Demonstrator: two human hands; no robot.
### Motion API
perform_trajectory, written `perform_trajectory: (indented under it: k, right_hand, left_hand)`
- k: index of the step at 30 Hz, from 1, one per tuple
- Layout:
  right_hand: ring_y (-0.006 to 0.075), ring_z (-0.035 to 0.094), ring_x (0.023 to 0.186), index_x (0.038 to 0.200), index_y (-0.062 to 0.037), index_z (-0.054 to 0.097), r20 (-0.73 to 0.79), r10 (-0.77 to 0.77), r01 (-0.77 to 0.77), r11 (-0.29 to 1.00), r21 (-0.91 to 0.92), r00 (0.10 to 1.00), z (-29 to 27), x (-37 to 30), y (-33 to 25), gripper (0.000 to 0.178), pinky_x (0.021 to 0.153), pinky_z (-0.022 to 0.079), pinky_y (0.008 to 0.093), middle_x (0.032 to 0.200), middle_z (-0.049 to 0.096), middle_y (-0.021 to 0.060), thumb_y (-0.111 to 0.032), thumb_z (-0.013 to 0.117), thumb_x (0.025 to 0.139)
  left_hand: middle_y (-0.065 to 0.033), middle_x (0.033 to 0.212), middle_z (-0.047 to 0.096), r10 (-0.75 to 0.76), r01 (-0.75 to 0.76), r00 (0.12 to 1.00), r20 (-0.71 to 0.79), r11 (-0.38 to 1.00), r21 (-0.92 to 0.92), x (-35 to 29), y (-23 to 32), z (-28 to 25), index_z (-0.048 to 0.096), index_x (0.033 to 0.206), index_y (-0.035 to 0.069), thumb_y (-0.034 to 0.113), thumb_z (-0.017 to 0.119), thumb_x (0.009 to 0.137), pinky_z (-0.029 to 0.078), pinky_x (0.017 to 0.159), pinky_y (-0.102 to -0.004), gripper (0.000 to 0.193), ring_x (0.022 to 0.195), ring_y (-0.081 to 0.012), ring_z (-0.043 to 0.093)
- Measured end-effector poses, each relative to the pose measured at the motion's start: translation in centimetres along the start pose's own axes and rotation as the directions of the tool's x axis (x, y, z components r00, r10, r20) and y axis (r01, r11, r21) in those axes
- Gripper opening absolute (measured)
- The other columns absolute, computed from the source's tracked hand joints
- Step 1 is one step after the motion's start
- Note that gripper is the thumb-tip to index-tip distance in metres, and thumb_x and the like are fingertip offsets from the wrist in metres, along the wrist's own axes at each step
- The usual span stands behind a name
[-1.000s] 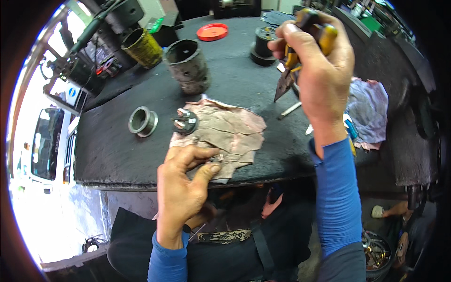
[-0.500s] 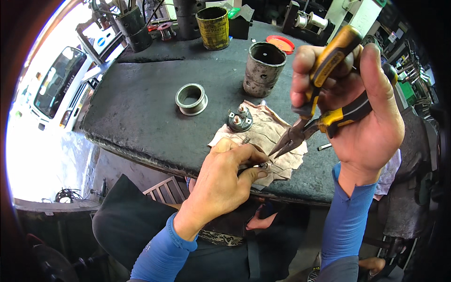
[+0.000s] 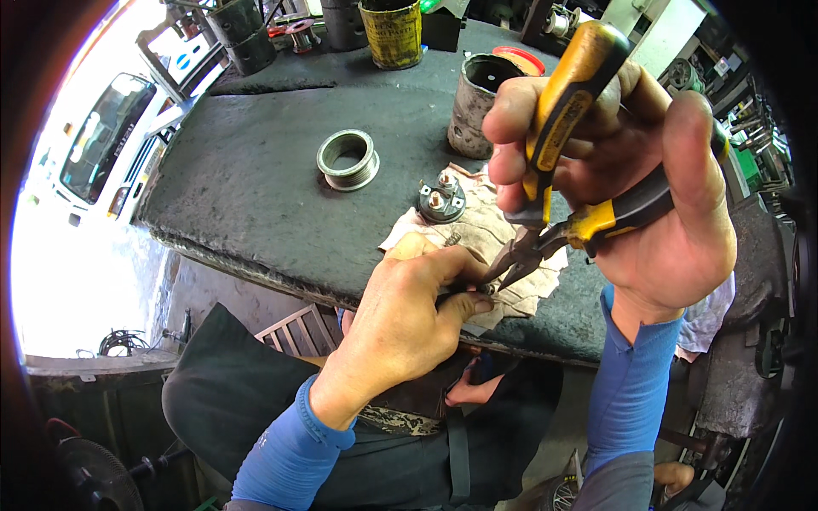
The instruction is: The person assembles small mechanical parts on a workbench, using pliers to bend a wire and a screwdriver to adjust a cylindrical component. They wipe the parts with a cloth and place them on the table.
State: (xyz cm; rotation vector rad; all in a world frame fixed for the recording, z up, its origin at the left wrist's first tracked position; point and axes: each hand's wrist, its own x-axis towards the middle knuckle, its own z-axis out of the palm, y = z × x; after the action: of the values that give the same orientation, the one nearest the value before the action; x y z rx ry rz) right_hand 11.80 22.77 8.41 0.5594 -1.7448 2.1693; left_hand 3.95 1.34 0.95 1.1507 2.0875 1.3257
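Observation:
My left hand (image 3: 413, 302) is closed at the front edge of the workbench, thumb and forefinger pinching a small metal part (image 3: 486, 289) that is mostly hidden by the fingers. My right hand (image 3: 635, 170) is wrapped round long-nose pliers (image 3: 537, 241) with yellow and black handles. The handles are spread and the jaws slightly apart, their tips at the small part. Under both lies a beige cloth (image 3: 545, 271). On the cloth rest a round black cap with copper studs (image 3: 441, 201) and a small coil spring (image 3: 452, 240), just beyond my left fingers.
A grooved metal ring (image 3: 348, 162) sits on the dark workbench (image 3: 247, 170). Behind my right hand stand a dirty metal cylinder (image 3: 470, 111) and a red lid (image 3: 521, 60). At the back are a yellow tin (image 3: 392, 34) and a wire spool (image 3: 302, 36).
The pliers have come left and nearer to the small part, their tips now at it beside my left thumb. My left hand keeps its pinch. The whole view has shifted slightly.

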Motion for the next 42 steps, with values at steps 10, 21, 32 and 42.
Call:
perform_trajectory:
  k: [10, 21, 32, 42]
  right_hand:
    - [0.0312, 0.074, 0.108, 0.154, 0.0025, 0.048, 0.043, 0.002, -0.002, 1.000, 0.011, 0.999, 0.0, 0.1, 0.5, 0.085, 0.096, 0.063, 0.0437, 0.131, 0.064, 0.0288, -0.071, 0.037, 0.113]
    - [0.0202, 0.065, 0.091, 0.138, -0.0005, 0.051, 0.151, -0.090, 0.098, 0.994, -0.041, 0.984, 0.4, 1.2, 1.1, 0.078, 0.082, 0.057, 0.0379, 0.110, 0.059, 0.0143, -0.073, 0.037, 0.112]
    - [0.0231, 0.066, 0.099, 0.145, -0.0046, 0.053, 0.075, 0.022, -0.016, 0.997, -0.071, 0.997, 0.3, 1.0, -1.2, 0.078, 0.087, 0.057, 0.0405, 0.120, 0.060, 0.0151, -0.074, 0.047, 0.109]
    - [0.0271, 0.067, 0.107, 0.156, 0.0010, 0.047, -0.016, -0.052, 0.052, 0.999, 0.003, 0.999, -0.8, -0.1, -0.9, 0.083, 0.090, 0.057, 0.0423, 0.133, 0.061, 0.0242, -0.070, 0.042, 0.112]
  left_hand:
    - [-0.0191, 0.101, 0.073, -0.002, 0.002, 1.000, 0.016, 1.000, -0.003, 0.0, -0.4, 0.1, 0.078, 0.106, -0.001, 0.000, 0.083, 0.085, 0.056, 0.091, -0.0413, 0.022, 0.097, -0.0335, 0.073]
    - [-0.0210, 0.104, 0.075, 0.063, -0.063, 0.998, 0.009, 0.998, 0.022, 0.1, -0.4, 0.1, 0.078, 0.108, -0.002, 0.000, 0.083, 0.086, 0.057, 0.092, -0.0422, 0.022, 0.099, -0.0364, 0.075]
    - [-0.0220, 0.104, 0.076, 0.083, -0.082, 0.996, -0.024, 0.995, 0.058, -0.1, -0.7, 0.2, 0.079, 0.111, 0.000, 0.003, 0.086, 0.085, 0.058, 0.090, -0.0428, 0.027, 0.099, -0.0389, 0.075]
    - [-0.0205, 0.102, 0.071, 0.060, -0.060, 0.998, -0.001, 0.998, -0.023, 0.0, -0.8, 0.3, 0.081, 0.111, 0.006, 0.010, 0.083, 0.087, 0.052, 0.096, -0.0470, 0.024, 0.106, -0.0401, 0.065]
